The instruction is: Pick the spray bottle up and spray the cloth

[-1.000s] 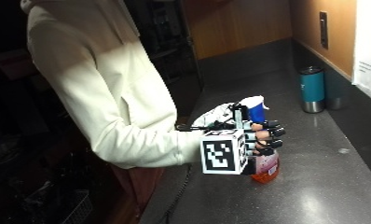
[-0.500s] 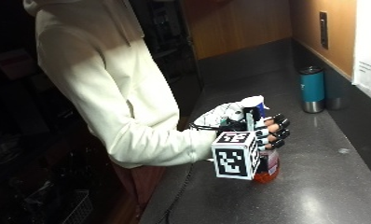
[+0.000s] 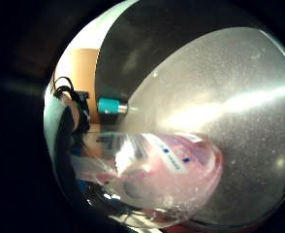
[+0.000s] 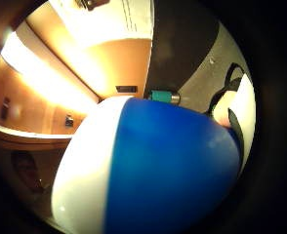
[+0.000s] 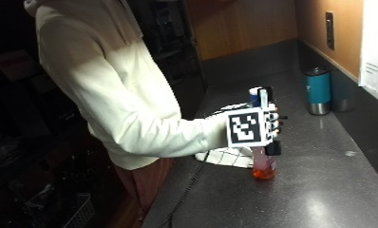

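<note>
Since a second ago the gloved right hand (image 5: 270, 124) has turned a little with the spray bottle (image 5: 263, 164), and the bottle's blue-and-white head now stands more upright above the hand; the bottle's base looks close to the dark countertop (image 5: 341, 190), but whether it touches I cannot tell. One person in a cream hoodie (image 5: 107, 80) stands at the counter's edge, arm reaching out over it. One countertop, dark and speckled, running back toward the wood wall. One cloth (image 5: 230, 154), white with a dark grid, lying on the counter just behind and beside the bottle, partly hidden by the arm. One spray bottle, clear with pink liquid low in it; fingers curled round its neck, mid-body hidden behind the hand. One teal tumbler (image 5: 318, 90) with a silver base, well apart near the back wall. From the little-finger palm view the bottle's pink lower body (image 3: 181, 170) fills the near field over the counter, label text unreadable; from the thumb side the blue-and-white head (image 4: 153, 170) blocks most of the view, tumbler (image 4: 164, 96) small beyond it.
</note>
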